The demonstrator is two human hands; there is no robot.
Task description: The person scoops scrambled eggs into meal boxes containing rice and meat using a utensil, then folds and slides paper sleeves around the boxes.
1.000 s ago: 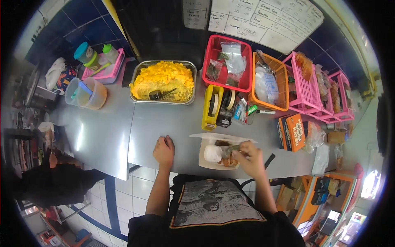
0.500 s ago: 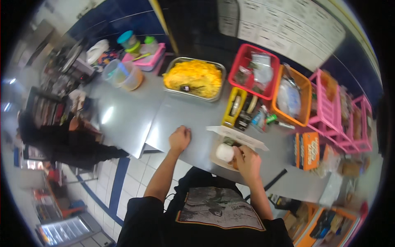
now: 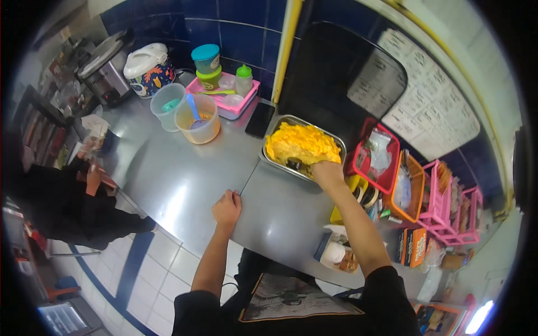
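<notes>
My left hand (image 3: pixel 226 207) rests curled on the steel counter (image 3: pixel 168 173), apparently with nothing in it. My right hand (image 3: pixel 328 172) reaches into the steel tray (image 3: pixel 283 168) of yellow crumbled food (image 3: pixel 302 137), its fingers closed at the handle of a black scoop (image 3: pixel 294 163), the grip partly hidden. Lower right, behind my right forearm, an open card box (image 3: pixel 325 255) holds a white mound (image 3: pixel 335 252) and browned food (image 3: pixel 348 260). A yellow tape holder sits beside the tray, partly covered by my arm.
Left are plastic jugs (image 3: pixel 199 131), a pink tray (image 3: pixel 235 109), a phone (image 3: pixel 260 119), a rice cooker (image 3: pixel 147 73) and a co-worker (image 3: pixel 61 207) handling something. Right are red (image 3: pixel 386 182) and orange baskets (image 3: pixel 414 207), pink racks (image 3: pixel 454 224) and orange boxes (image 3: pixel 414 246).
My right hand has left the card box and moved up to the food tray's scoop. The view has turned leftward, bringing the rice cooker and phone more into sight.
</notes>
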